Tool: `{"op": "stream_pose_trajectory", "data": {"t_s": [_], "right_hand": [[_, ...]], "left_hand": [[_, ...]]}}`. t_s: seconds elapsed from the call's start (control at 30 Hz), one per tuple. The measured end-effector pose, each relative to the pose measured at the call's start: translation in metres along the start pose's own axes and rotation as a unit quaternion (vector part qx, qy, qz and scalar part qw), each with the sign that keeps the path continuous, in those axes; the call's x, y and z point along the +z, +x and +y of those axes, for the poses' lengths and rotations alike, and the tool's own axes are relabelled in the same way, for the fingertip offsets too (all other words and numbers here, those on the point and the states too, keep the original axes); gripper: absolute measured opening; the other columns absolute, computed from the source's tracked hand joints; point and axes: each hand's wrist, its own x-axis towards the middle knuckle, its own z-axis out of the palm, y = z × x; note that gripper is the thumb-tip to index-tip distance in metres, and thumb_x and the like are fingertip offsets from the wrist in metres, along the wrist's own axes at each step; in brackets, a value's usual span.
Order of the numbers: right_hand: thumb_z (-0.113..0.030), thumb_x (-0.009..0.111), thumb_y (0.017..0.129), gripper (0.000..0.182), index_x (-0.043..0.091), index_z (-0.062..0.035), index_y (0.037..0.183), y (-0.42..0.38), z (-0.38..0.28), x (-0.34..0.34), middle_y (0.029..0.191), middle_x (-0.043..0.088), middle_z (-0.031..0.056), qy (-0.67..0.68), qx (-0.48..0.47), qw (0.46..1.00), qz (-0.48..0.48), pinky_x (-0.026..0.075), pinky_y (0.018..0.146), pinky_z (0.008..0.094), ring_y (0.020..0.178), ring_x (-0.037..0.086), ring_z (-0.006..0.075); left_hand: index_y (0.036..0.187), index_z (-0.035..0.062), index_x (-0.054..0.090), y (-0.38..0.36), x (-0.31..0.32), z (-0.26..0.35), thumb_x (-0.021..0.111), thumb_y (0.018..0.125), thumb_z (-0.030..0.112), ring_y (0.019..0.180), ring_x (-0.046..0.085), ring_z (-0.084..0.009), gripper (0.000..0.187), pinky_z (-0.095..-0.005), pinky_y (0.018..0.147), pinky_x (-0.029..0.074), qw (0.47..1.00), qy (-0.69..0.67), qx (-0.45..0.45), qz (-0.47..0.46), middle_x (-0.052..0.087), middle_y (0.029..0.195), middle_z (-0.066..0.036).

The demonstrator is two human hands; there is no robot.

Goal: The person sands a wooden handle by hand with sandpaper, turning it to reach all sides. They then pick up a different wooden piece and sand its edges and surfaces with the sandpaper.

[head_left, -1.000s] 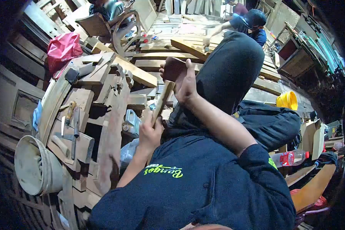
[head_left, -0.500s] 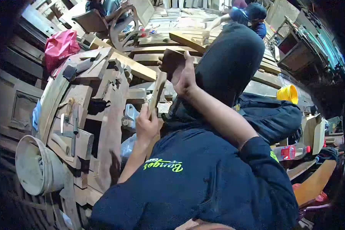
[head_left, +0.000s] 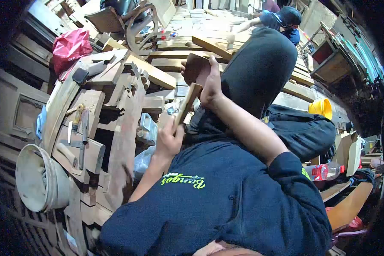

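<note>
Sits with one dark-trousered knee (head_left: 264, 59) raised beyond the right forearm. Grips a wooden strip (head_left: 188, 105) in front of the belly with the left hand (head_left: 170, 138), closed firmly round its lower end. Slants that strip lengthwise from the left fist up and to the right, with its long axis leaning away from the body and its free end pointing toward the right hand (head_left: 210, 87). Holds in that right hand a flat, dark brown piece (head_left: 197, 70), clasped between an upright thumb at its right edge and fingers bent round its left edge. Turns its broad face back toward the chest; cannot tell its long axis, partly covered by the palm. Brings the strip's tip close to the piece's lower edge; cannot tell whether touching.

At left, a rough wooden bench (head_left: 126, 166), bearing a wooden-handled tool (head_left: 77, 117), a long dark metal tool (head_left: 85, 127) and a pale wooden handle (head_left: 67, 154). Beside it, a whitish bucket (head_left: 60, 187), tilted. Just left of the forearms, a translucent jug (head_left: 148, 128). At right, a yellow bucket (head_left: 320, 109) and a red-labelled bottle (head_left: 328, 171). Farther off, a co-worker (head_left: 288, 19) in a dark cap, reaching out one arm.
</note>
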Motion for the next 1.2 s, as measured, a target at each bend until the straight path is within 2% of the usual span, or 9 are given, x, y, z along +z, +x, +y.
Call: {"op": "stream_pose_trajectory", "data": {"t_s": [0.27,0.43,0.47,0.53,0.87,0.93,1.0,1.07,1.2], "right_hand": [[-0.053,0.03,0.094,0.061,0.056,0.0001,0.109,0.002,0.002,-0.005,0.096,0.065,0.0159,-0.029,-0.028,0.999,-0.034,0.049,0.082,0.0387,0.086,0.062,0.0272],[-0.053,0.029,0.094,0.062,0.055,-0.0005,0.111,0.002,0.003,-0.003,0.097,0.065,0.0153,-0.035,-0.033,0.998,-0.041,0.049,0.083,0.0381,0.085,0.063,0.0273],[-0.053,0.028,0.094,0.061,0.055,-0.0005,0.111,0.002,0.002,-0.004,0.097,0.065,0.0157,-0.022,-0.013,0.999,-0.033,0.049,0.084,0.0385,0.085,0.063,0.0275],[-0.053,0.029,0.094,0.062,0.055,-0.0001,0.111,0.003,0.004,-0.007,0.098,0.065,0.0156,-0.035,-0.025,0.998,-0.043,0.049,0.084,0.0382,0.086,0.063,0.0275],[-0.051,0.033,0.094,0.059,0.056,0.0004,0.11,0.006,0.007,-0.008,0.095,0.064,0.0163,-0.043,-0.052,0.997,-0.045,0.05,0.081,0.037,0.085,0.063,0.0278],[-0.051,0.032,0.094,0.059,0.056,0.0002,0.11,0.005,0.004,-0.008,0.096,0.064,0.0161,-0.022,-0.003,1.0,0.004,0.049,0.083,0.037,0.084,0.063,0.0275],[-0.047,0.031,0.095,0.056,0.058,-0.0005,0.109,0.004,0.004,-0.008,0.098,0.065,0.0176,-0.028,-0.009,0.999,-0.015,0.049,0.083,0.0373,0.087,0.062,0.0285],[-0.047,0.031,0.095,0.055,0.058,-0.0005,0.109,0.004,0.006,-0.006,0.098,0.065,0.0175,-0.032,-0.044,0.998,-0.034,0.051,0.081,0.0366,0.085,0.063,0.0283],[-0.049,0.032,0.094,0.056,0.055,0.0,0.11,0.003,0.003,-0.006,0.093,0.065,0.0144,-0.034,-0.014,0.999,-0.015,0.049,0.08,0.0349,0.082,0.063,0.0257]], "left_hand": [[0.091,0.0009,0.052,0.001,-0.002,0.014,0.056,0.083,0.011,0.072,0.058,-0.0449,0.013,-0.0478,0.056,0.044,0.998,-0.022,0.043,0.039,0.058,0.072,-0.025],[0.09,0.0002,0.053,0.005,-0.002,0.005,0.057,0.083,0.012,0.068,0.06,-0.0418,0.015,-0.045,0.056,0.044,0.999,-0.013,0.025,0.042,0.059,0.07,-0.022],[0.091,0.0006,0.054,0.005,0.005,-0.016,0.057,0.083,0.011,0.067,0.061,-0.0392,0.014,-0.0442,0.056,0.045,0.989,0.056,0.12,0.062,0.06,0.07,-0.022],[0.093,0.0019,0.056,0.003,-0.003,0.017,0.056,0.083,0.011,0.067,0.062,-0.0367,0.013,-0.0439,0.058,0.045,0.998,-0.032,-0.03,0.038,0.06,0.068,-0.02],[0.097,0.0015,0.055,0.003,0.002,-0.003,0.055,0.085,0.013,0.076,0.06,-0.0438,0.017,-0.0454,0.059,0.046,0.996,0.04,-0.011,0.084,0.062,0.077,-0.023],[0.096,0.0004,0.054,-0.002,0.006,-0.006,0.056,0.085,0.013,0.076,0.06,-0.0439,0.017,-0.0451,0.059,0.046,0.996,-0.006,0.071,0.044,0.062,0.076,-0.024],[0.098,-0.0001,0.055,0.0,0.006,-0.012,0.057,0.084,0.013,0.076,0.06,-0.0444,0.019,-0.0455,0.058,0.046,1.0,-0.002,0.004,0.015,0.06,0.075,-0.025],[0.104,0.0014,0.054,0.007,-0.001,-0.005,0.052,0.085,0.008,0.068,0.064,-0.0316,0.02,-0.0388,0.06,0.048,0.996,0.068,-0.006,0.057,0.062,0.076,-0.021],[0.106,0.004,0.056,0.001,0.005,-0.005,0.054,0.086,0.009,0.065,0.063,-0.0303,0.021,-0.0391,0.06,0.047,0.999,0.034,0.01,0.032,0.062,0.076,-0.019]]}}
